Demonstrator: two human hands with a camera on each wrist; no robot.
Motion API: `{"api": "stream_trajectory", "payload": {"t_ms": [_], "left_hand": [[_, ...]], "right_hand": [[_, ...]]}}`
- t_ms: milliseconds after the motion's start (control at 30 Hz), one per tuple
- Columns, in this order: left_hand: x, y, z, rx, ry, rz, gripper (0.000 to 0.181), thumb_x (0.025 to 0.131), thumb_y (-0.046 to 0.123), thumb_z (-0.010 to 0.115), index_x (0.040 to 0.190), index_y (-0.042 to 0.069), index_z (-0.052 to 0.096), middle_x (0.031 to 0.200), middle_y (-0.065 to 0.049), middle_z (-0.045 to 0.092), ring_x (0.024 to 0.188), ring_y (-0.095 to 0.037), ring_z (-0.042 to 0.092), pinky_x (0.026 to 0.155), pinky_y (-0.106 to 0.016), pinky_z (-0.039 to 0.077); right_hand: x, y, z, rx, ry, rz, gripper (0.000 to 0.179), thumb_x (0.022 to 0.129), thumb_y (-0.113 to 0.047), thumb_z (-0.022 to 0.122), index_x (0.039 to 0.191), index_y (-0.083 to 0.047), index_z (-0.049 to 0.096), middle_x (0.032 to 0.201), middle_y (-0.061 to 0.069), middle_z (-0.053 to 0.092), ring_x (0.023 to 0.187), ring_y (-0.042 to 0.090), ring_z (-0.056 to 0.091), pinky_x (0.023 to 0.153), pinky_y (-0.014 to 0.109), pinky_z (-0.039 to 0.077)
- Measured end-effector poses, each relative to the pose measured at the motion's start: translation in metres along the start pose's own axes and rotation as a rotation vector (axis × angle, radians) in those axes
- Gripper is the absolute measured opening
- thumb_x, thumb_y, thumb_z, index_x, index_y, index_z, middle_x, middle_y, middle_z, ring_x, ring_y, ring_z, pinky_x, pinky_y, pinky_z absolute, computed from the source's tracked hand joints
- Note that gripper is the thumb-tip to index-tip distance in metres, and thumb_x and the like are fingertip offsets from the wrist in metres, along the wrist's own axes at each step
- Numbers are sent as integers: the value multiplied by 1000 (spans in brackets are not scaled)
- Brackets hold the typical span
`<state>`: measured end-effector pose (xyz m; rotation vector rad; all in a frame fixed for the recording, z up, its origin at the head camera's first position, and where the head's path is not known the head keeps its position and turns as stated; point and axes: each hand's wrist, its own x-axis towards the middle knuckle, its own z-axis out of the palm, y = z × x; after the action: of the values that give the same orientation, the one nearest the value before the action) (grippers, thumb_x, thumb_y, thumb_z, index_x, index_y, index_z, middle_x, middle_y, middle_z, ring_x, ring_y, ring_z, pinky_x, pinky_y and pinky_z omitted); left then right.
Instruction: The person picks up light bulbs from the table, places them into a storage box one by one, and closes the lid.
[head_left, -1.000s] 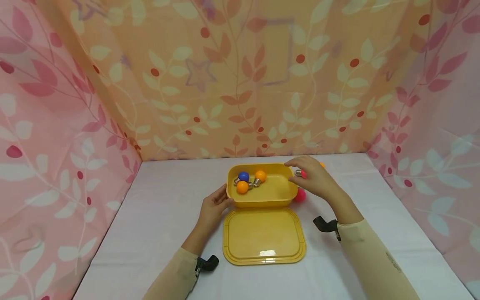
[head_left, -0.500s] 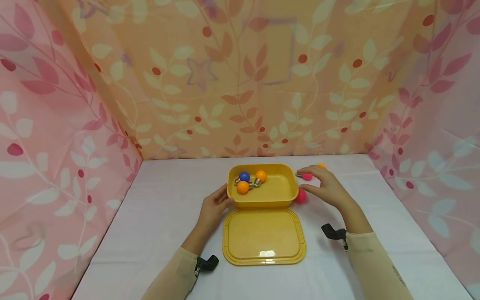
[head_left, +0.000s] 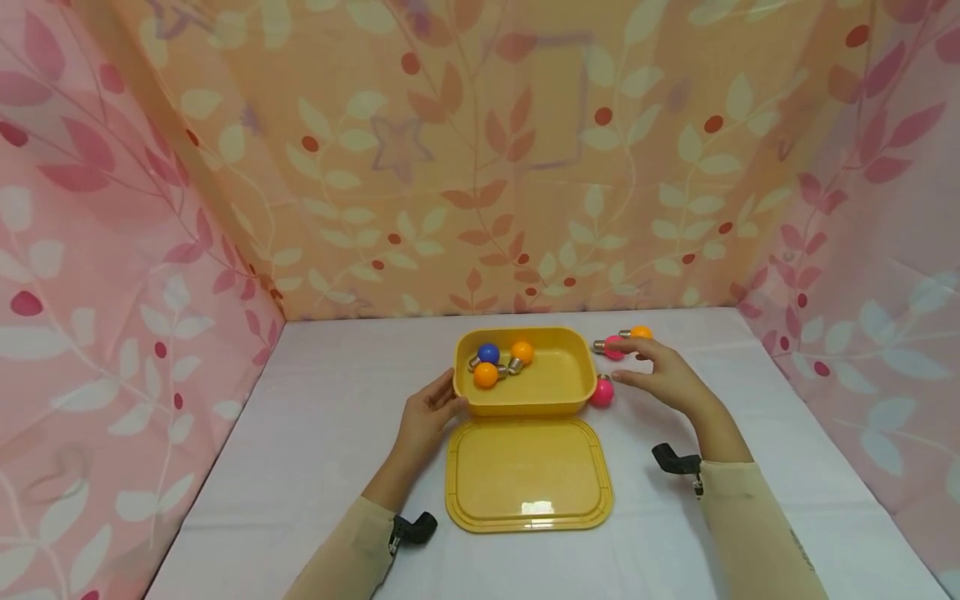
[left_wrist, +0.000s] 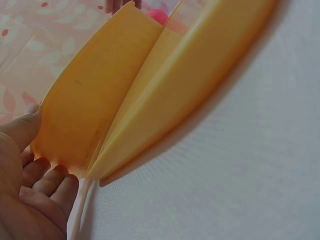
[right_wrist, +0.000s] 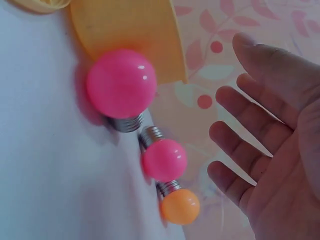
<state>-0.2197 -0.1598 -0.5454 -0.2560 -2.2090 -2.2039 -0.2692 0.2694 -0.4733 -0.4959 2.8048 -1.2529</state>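
Note:
My left hand (head_left: pixel 422 423) holds the left end of a yellow plastic box (head_left: pixel 555 379); in the left wrist view its thumb is at the rim and its fingertips rest against the outer wall. Inside the box lie a blue light bulb (head_left: pixel 488 353) and two orange bulbs, one at the back (head_left: pixel 522 352) and one in front (head_left: pixel 486 376). To the right of the box hovers my right hand (head_left: pixel 671 385), fingers spread apart and nothing in them. Near it lie a pink bulb (right_wrist: pixel 121 85), a second pink bulb (right_wrist: pixel 165 160) and an orange bulb (right_wrist: pixel 180 206).
A yellow lid (head_left: pixel 528 475) lies flat on the white-covered table (head_left: pixel 315 400), just in front of the box. Patterned cloth walls (head_left: pixel 480 167) stand at the back and on both sides.
My right hand has drawn away from the box's right rim toward the right, uncovering the pink and orange bulbs behind it. The left hand and the box have stayed put.

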Motion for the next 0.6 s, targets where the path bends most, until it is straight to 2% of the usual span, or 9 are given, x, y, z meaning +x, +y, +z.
{"api": "stream_trajectory", "payload": {"t_ms": [133, 300, 400, 600], "left_hand": [[0, -1, -1, -8, 3, -7, 67, 96, 18, 74, 156, 8, 44, 158, -15, 46, 142, -28, 50, 104, -22, 50], [0, 0, 0, -12, -3, -10, 67, 97, 16, 73, 156, 7, 43, 158, -17, 45, 143, -30, 48, 105, -22, 50], [-1, 0, 0, -12, -3, -10, 67, 97, 16, 73, 156, 7, 43, 158, -17, 45, 143, -29, 48, 105, -22, 50], [0, -2, -1, -11, -1, -13, 66, 97, 17, 73, 156, 9, 44, 158, -15, 46, 143, -28, 49, 104, -21, 50]], "right_hand": [[1, 7, 3, 0, -34, 52, 59, 90, -39, 80, 141, -17, 61, 140, 14, 59, 127, 44, 49, 104, 66, 45], [2, 17, 9, 33, -62, 40, 58, 91, -32, 80, 142, -12, 60, 138, 17, 61, 127, 40, 52, 107, 61, 44], [3, 24, 12, 49, -70, 37, 59, 90, -33, 80, 141, -10, 61, 138, 14, 63, 126, 36, 53, 108, 59, 45], [5, 34, 16, 32, -112, 44, 65, 87, -34, 83, 140, -4, 60, 137, 15, 64, 127, 37, 54, 112, 61, 43]]}}
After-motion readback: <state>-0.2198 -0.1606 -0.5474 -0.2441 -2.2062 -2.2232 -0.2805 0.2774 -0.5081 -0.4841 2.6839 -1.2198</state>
